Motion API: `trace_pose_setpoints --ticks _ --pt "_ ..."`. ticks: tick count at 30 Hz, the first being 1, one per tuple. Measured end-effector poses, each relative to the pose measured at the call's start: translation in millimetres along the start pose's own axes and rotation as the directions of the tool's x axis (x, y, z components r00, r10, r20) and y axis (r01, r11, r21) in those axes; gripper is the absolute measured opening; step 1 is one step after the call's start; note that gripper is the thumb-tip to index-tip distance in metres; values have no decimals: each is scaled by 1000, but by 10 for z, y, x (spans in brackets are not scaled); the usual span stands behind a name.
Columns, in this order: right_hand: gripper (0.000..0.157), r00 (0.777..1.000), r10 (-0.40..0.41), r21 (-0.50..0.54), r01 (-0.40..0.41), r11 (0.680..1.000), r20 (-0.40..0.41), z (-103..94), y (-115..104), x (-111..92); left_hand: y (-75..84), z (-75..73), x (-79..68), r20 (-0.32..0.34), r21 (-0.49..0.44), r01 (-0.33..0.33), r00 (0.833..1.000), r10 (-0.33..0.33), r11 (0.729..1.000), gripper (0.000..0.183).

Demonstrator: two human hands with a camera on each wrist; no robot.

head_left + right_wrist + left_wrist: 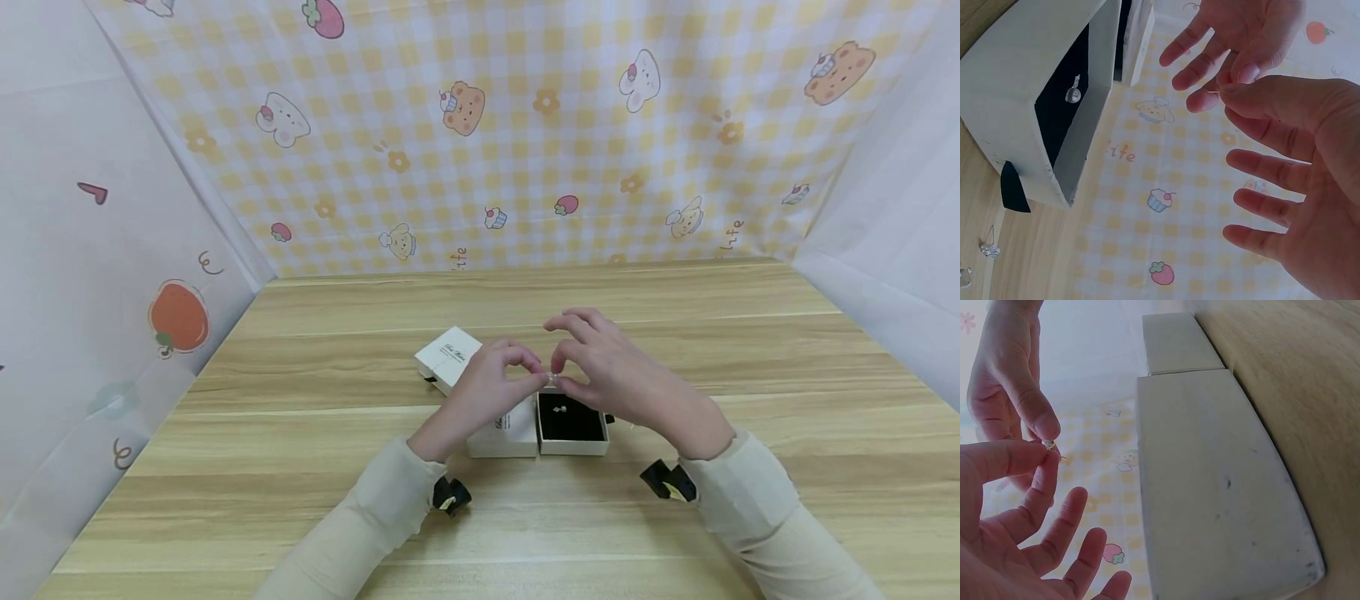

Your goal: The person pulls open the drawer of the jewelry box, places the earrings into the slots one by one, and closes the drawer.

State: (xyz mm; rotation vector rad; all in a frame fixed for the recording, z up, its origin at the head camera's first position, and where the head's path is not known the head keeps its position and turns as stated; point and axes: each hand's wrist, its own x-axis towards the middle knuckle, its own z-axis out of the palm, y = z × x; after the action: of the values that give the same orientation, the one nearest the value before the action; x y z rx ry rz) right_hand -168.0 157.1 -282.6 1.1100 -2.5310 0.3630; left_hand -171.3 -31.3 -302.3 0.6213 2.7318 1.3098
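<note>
Both hands meet above an open white jewellery box [573, 447]. Between thumb and forefinger, my left hand [487, 390] pinches a tiny earring [1049, 445] with a sparkling stone. The thumb and forefinger of my right hand [618, 371] pinch the same small piece from the other side; its thin post [1214, 92] shows beside the fingertips. The other fingers of both hands are spread away from it. Fingers cover most of the earring. Inside the box, another earring [1073, 94] sits on the black insert [581, 423].
A closed white box with printed lettering [448, 352] stands behind my left hand. Another white box or lid [513, 447] lies against the open box's left side. Loose earrings, one with a clustered stone [989, 250], lie on the wooden table [300, 450] right of the box.
</note>
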Motion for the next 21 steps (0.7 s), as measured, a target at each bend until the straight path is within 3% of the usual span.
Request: trace_pose_setpoints --ticks 5,12,17,21 --pt "11 1000 -6 -8 6 1000 3 -5 5 -6 -1 0 -7 -8 33 -18 1000 18 999 10" --pt "10 996 35 -18 -34 999 80 -12 -3 -19 -31 25 -5 -20 200 -64 997 70 978 11" --pt "10 987 70 -25 -68 997 146 -10 -6 -21 -32 24 -31 57 316 -54 998 38 947 23" --pt "9 970 111 -27 -107 994 217 -3 -6 -23 -14 26 -52 152 448 -67 988 -2 892 44"
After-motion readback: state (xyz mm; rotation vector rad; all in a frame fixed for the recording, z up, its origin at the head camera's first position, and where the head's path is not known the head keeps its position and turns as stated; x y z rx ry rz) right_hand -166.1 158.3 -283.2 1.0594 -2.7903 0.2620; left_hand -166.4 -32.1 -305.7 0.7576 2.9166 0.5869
